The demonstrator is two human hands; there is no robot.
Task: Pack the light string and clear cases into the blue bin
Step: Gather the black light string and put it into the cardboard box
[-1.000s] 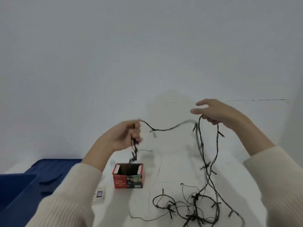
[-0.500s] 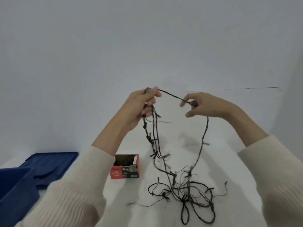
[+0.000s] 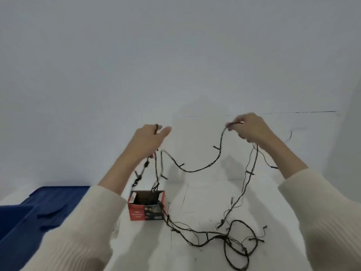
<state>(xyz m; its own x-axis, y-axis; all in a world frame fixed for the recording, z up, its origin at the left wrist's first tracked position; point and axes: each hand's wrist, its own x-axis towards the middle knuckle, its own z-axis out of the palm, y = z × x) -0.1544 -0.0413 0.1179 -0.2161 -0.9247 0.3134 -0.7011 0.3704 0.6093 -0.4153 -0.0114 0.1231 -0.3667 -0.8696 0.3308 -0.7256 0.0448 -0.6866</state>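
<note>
A dark light string (image 3: 199, 170) sags in a loop between my two raised hands. My left hand (image 3: 149, 140) grips several gathered loops of it, which hang down towards a small red box (image 3: 146, 205). My right hand (image 3: 248, 127) pinches the string at its fingertips, out to the right. More of the string lies tangled on the white table (image 3: 195, 257) at the lower right. The blue bin (image 3: 17, 222) stands at the left edge. No clear cases are visible.
The open red cardboard box stands on the table below my left hand, with part of the string running over its edge. A blue lid (image 3: 56, 194) lies beside the bin. A plain white wall rises behind the table.
My hands have moved apart and lower, and a length of string now sags between them. The tangle on the table has spread out to the right.
</note>
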